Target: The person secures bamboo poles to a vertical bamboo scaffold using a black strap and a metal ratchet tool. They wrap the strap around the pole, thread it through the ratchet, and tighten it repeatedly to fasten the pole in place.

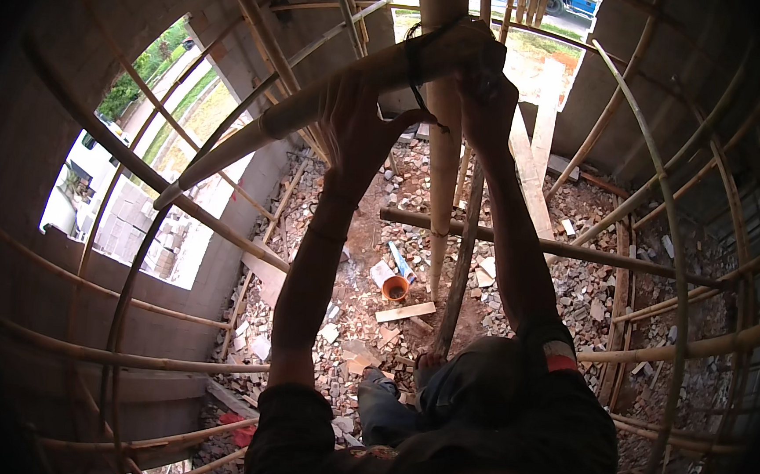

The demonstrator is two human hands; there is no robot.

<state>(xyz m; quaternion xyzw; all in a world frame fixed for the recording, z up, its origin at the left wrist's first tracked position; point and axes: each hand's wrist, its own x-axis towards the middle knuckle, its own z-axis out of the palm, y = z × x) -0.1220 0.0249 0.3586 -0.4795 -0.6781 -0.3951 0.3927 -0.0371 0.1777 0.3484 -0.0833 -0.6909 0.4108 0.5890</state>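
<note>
A thick bamboo pole [296, 108] slants across in front of me and meets an upright bamboo post [442, 153] near the top. Dark cord [413, 59] loops around the pole beside this joint, one end hanging down by the post. My left hand [357, 125] grips the slanting pole from below, its thumb reaching right toward the cord. Close against the joint, my right hand [488, 104] is closed in a fist. Shadow hides what its fingers hold.
Bamboo scaffolding poles [665, 195] cross on both sides. Below lie broken brick rubble [365, 324], an orange bucket [395, 287] and a short plank [406, 312]. A horizontal pole [573, 249] runs beneath my right arm. Block walls have a window opening [152, 151] at left.
</note>
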